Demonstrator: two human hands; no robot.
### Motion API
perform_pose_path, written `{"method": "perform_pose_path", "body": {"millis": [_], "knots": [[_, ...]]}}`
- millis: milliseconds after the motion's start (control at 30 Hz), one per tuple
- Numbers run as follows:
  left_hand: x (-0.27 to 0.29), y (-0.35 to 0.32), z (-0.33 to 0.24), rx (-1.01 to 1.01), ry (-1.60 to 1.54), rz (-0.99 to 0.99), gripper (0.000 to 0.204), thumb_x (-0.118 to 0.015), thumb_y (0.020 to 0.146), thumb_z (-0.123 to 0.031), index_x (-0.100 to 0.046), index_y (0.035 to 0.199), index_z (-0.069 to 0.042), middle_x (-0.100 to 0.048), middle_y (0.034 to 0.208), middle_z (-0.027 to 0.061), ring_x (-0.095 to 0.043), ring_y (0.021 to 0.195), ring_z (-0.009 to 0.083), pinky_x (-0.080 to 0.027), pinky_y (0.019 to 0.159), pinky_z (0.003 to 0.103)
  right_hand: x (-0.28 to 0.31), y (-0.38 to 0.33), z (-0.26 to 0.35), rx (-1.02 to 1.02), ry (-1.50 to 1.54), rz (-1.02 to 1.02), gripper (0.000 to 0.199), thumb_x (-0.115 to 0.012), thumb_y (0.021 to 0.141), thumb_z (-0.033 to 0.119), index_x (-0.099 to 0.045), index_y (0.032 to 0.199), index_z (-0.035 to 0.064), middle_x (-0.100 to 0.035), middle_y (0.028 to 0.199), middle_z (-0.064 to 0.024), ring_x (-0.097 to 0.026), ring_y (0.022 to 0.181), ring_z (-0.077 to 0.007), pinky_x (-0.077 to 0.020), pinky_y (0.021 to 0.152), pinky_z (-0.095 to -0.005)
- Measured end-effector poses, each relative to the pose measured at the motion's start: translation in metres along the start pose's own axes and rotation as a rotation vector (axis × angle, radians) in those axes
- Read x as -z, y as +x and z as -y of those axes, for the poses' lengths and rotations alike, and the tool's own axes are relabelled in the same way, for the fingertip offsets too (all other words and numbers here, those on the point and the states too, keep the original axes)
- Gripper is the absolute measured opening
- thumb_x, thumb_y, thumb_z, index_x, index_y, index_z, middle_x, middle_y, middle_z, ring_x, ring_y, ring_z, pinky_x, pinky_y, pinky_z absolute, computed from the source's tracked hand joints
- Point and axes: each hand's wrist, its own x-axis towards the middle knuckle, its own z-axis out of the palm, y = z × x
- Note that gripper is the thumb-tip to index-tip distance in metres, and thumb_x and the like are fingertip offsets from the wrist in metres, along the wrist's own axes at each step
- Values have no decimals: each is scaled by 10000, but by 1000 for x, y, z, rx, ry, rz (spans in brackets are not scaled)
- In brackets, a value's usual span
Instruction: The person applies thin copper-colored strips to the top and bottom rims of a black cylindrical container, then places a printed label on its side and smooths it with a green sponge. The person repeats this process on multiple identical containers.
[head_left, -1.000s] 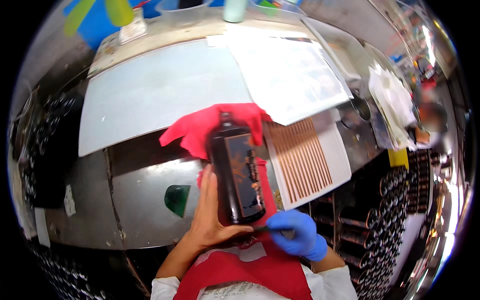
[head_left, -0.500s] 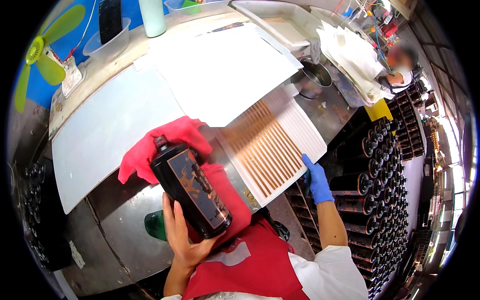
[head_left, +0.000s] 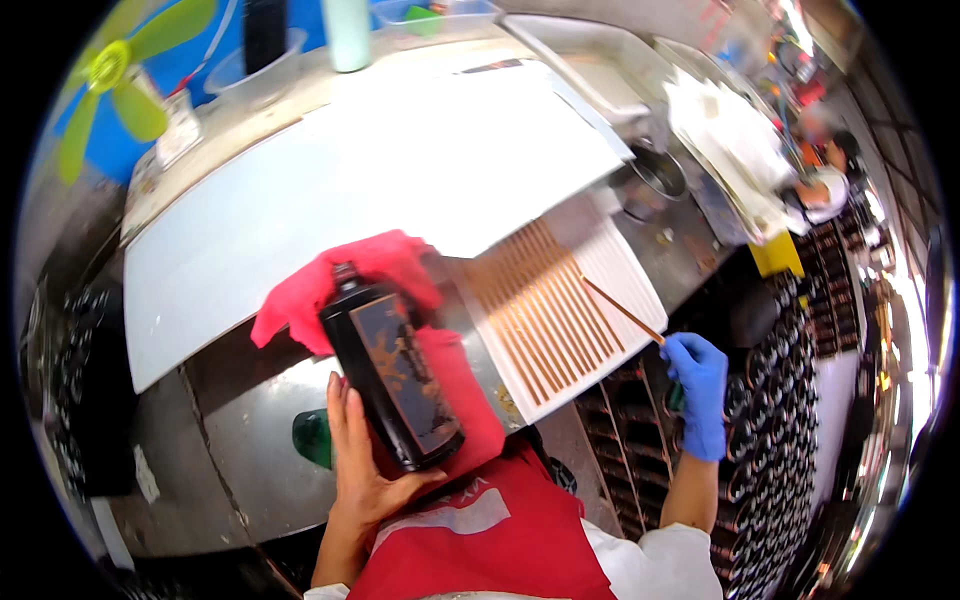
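My left hand (head_left: 362, 468) is wrapped round the lower end of a black bottle (head_left: 347, 345) that has a dark label with orange-gold pictures. The bottle leans on a red cloth (head_left: 462, 385), its neck pointing away from me. My right hand (head_left: 698, 385), in a blue glove, pinches the near end of a thin copper-coloured strip (head_left: 627, 310). That strip slants over the right edge of a white ribbed sheet (head_left: 638, 278), on which several similar strips lie in parallel rows. Something dark green (head_left: 676, 398) shows by the gloved palm; what it is I cannot make out.
White boards (head_left: 230, 240) cover much of the metal table (head_left: 265, 500). A green object (head_left: 312, 438) lies near my left wrist. Behind stand a metal pot (head_left: 658, 172), a white tub (head_left: 600, 75) and a fan (head_left: 108, 66). Many black bottles (head_left: 765, 440) fill the right side. Another person (head_left: 825, 190) sits far right.
My right hand has moved right from the sheet's edge and now holds a strip drawn partly off it. My left hand still grips the bottle. The whole view has shifted slightly.
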Motion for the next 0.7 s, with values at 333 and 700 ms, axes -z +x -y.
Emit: {"method": "perform_pose_path", "body": {"millis": [333,700], "knots": [[8,61,-63,-95,-733,311,558,-566,906,-348,-440,1311,16,-297,1427,228,-364,1298,333,-291,1049,398,-54,-48,160,695,-145,943,124,-744,597,6,-629,637,27,-613,629,-41,-575,525,-101,-434,512,-208],[56,58,-24,363,-777,168,95,-629,862,-88,-636,849,6,-575,807,30,-530,756,95,-420,666,238,-63,40,130,282,300,730,127,-654,702,68,-551,712,-6,-546,666,-78,-460,515,-95,-346,470,-199]]}}
